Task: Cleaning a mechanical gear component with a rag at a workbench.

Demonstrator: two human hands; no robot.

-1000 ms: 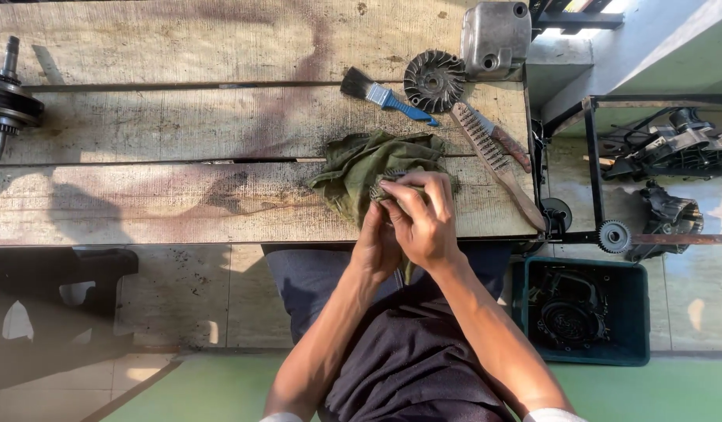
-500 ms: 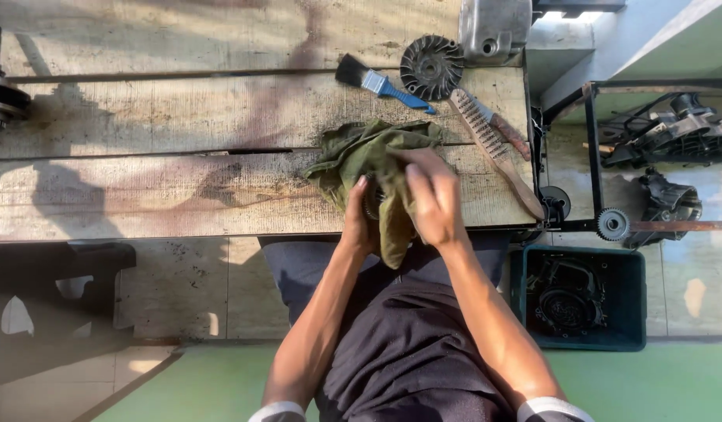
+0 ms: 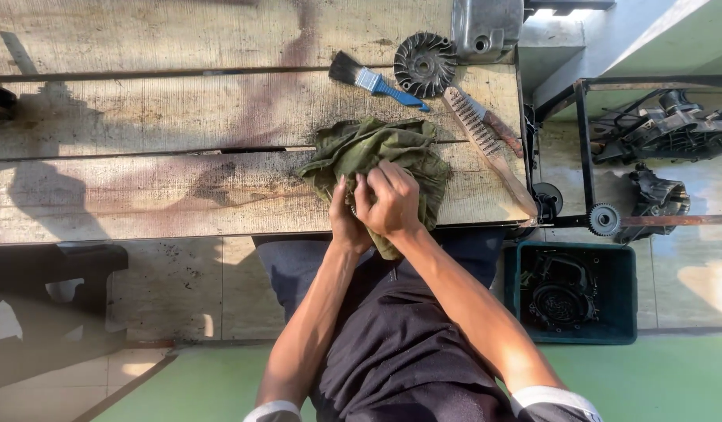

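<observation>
Shifted since half a second ago: right hand [image 3: 392,202] now folded over the left, knuckles up, instead of raised beside it; rag [image 3: 376,156] bunched higher on the bench. Left hand [image 3: 343,215] tucked under, thumb pointing up along the cloth, fingers closed around rag and something small and dark inside it, too hidden to tell. Right fingers curled tight, clamped on the same bundle. Both forearms angled in from below, wrists almost touching at the edge of the wooden bench [image 3: 142,125]. Rag half on the planks, one corner hanging over the edge. Beyond it: paintbrush [image 3: 376,80], toothed metal disc [image 3: 425,64], wire brush [image 3: 486,129]. Below right, green crate [image 3: 623,297].
</observation>
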